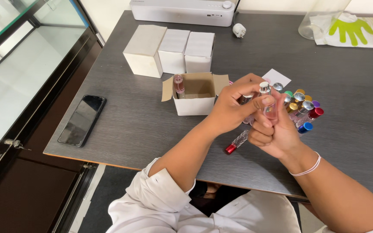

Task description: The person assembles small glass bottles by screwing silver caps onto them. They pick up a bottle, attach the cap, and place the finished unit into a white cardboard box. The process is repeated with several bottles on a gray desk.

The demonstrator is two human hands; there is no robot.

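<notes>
Dark grey tabletop (130,116), fine woodgrain texture, thin pale edge along the near side.

Far left of the fingers: black smartphone (82,120), flat, glossy glass face up, lying apart from everything else.

Up and left of the fingers: three white cardboard boxes (171,51), closed, matte, squared, standing side by side and touching.

Just left of the fingers: open white carton (194,95), brown inner flaps spread outward; one small clear bottle (178,84) with pinkish contents stands upright in its left corner.

Left hand (234,105): fingers curled closed around the upper part of a small clear glass vial (267,103), thumb and forefinger near its silver metal cap.

Right hand (275,131): fingers wrapped closed around the vial's lower body, holding it upright above the tabletop; thin white band at the wrist.

Below the fingers: slim faceted clear vial with red cap (237,141), lying on its side on the tabletop.

Just right of the fingers: cluster of small capped vials (303,108), shiny caps in silver, gold, green, purple, red and blue, packed close together.

Behind that cluster: small white card (277,77), flat.

Far edge, above the fingers: long pale grey machine (182,11), smooth plastic, round knob at its right end.
</notes>
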